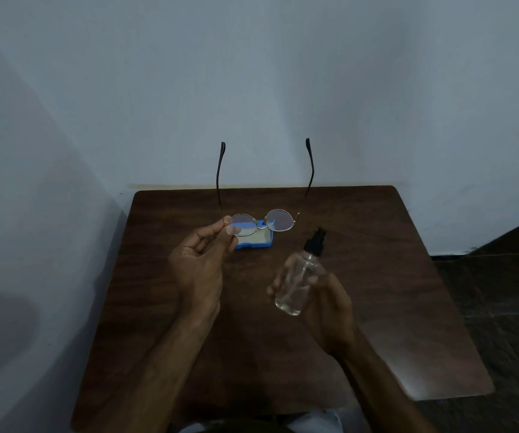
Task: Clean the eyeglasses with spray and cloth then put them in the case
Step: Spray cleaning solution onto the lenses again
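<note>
Two hands are busy above the dark wooden bench (pixel 361 245): left hand (pixel 200 264) pinches the round wire-rimmed eyeglasses (pixel 262 221), right hand (pixel 327 304) grips the clear spray bottle (pixel 300 279). Spraying, wiping and casing in the open blue case (pixel 261 240) seemingly remain.

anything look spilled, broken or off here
Nothing stands out. The left hand holds the eyeglasses by one lens rim, temples open and intact. The right hand holds the spray bottle, cap on. The blue case lies open on the dry table.
</note>
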